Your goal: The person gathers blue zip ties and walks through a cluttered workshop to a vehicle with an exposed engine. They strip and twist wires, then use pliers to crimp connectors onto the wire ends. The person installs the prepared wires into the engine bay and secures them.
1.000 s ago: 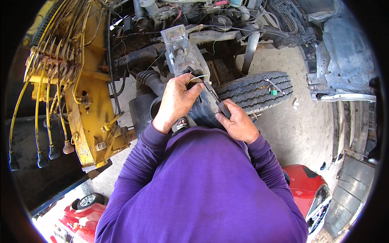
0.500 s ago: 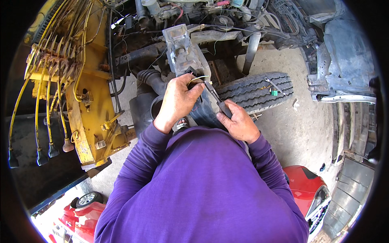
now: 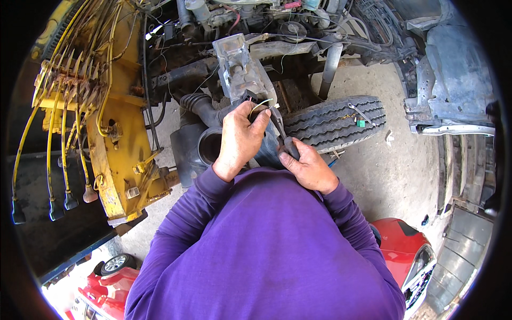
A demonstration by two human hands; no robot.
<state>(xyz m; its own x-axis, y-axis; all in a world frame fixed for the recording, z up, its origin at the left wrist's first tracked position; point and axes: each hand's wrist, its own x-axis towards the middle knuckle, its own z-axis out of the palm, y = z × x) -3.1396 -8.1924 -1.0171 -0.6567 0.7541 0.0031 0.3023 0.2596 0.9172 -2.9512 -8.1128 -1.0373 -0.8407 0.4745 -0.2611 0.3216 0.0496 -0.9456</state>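
Observation:
In front of my body, my left hand point(image 3: 240, 138) is closed in a pinch on a thin pale wire point(image 3: 261, 103), whose end curves out to the right past the thumb. A small black piece, perhaps a connector point(image 3: 248, 96), shows just above those fingers. My right hand point(image 3: 312, 169) grips the dark handles of a pair of pliers point(image 3: 278, 127). The tool points up and left, its tip close to the wire's end; I cannot tell whether the jaws touch it. Beneath both hands lies a worn grey metal housing point(image 3: 234, 66).
A tyre point(image 3: 320, 130) lies to the right, carrying a wrench point(image 3: 362, 113) and a small green piece point(image 3: 361, 124). Left stands yellow machinery point(image 3: 128, 176) with hanging cables. A black duct point(image 3: 194, 149) sits by my left wrist. Engine parts point(image 3: 256, 10) fill the far side; red vehicles point(image 3: 397, 240) stand behind.
My left hand has shifted slightly right, still pinching the wire. My right hand and the pliers have moved a little left, and the pliers now point more steeply upward.

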